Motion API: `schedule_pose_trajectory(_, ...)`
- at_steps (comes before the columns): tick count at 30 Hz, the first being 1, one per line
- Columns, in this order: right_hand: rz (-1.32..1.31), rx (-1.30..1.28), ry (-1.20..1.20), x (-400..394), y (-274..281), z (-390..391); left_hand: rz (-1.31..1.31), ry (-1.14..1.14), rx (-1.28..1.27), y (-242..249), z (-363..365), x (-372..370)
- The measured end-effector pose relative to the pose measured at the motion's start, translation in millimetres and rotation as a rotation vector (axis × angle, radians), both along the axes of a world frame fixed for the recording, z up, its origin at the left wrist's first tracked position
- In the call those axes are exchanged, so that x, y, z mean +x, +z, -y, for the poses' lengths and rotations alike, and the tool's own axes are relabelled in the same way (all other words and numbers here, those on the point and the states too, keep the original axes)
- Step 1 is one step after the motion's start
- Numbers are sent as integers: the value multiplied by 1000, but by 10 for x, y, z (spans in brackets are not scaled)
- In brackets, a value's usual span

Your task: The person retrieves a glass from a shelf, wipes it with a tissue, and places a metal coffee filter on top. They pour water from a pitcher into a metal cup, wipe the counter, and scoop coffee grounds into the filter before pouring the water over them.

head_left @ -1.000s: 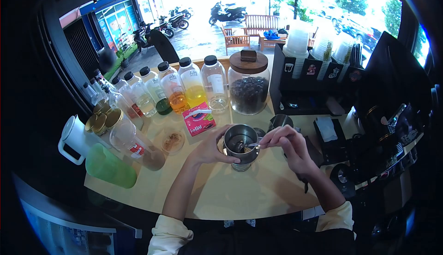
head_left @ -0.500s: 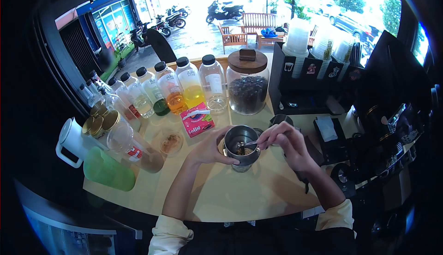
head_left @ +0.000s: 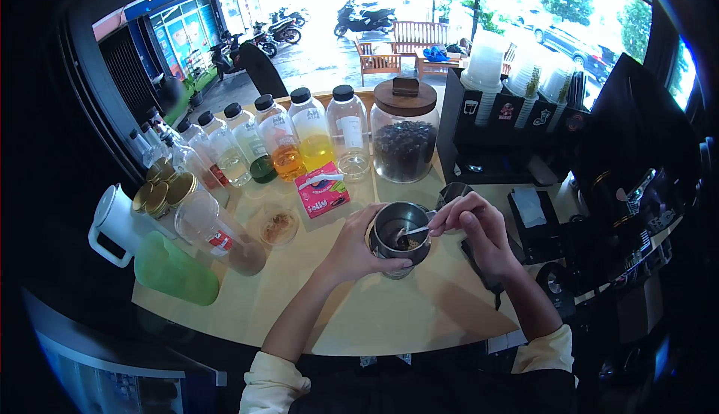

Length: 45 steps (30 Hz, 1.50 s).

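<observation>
A metal cup [head_left: 391, 245] with some dark and light brown contents stands on a clear glass base near the middle of the wooden counter [head_left: 299, 324]. My left hand [head_left: 358, 248] is wrapped round the cup's left side, thumb along its front. Pinched in my right hand [head_left: 473, 228] is a small spoon [head_left: 416, 230], whose tip dips inside the cup. The pink jelly box [head_left: 322, 191] lies behind and left of the cup, near a small clear dish [head_left: 279, 227] of brown powder.
Bottles with black caps [head_left: 287, 148] line the back edge beside a wooden-lidded jar [head_left: 405, 141]. A green pitcher [head_left: 176, 270] and a tilted clear container [head_left: 232, 245] are at left. Stacked plastic cups [head_left: 487, 62] fill a black holder at right.
The cup and both hands appear slightly farther right. The spoon has shifted within the cup, and my right hand's fingers have turned a little.
</observation>
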State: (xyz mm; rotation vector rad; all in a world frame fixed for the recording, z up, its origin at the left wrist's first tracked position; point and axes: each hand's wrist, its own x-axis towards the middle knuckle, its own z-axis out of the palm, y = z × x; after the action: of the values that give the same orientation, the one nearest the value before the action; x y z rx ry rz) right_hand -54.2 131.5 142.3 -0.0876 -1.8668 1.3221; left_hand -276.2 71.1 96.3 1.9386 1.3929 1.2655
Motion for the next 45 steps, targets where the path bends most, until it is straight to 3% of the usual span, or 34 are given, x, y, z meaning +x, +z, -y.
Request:
schedule_pose_trajectory(16, -51, 15, -179, 89, 38, 144, 11, -112, 13, 191, 2, -15)
schedule_pose_trajectory(30, 62, -16, -11, 121, 95, 186, -32, -241, 69, 237, -10, -56)
schedule_pose_trajectory(45, 125, 61, -59, 193, 310, 132, -94, -236, 110, 323, 34, -21)
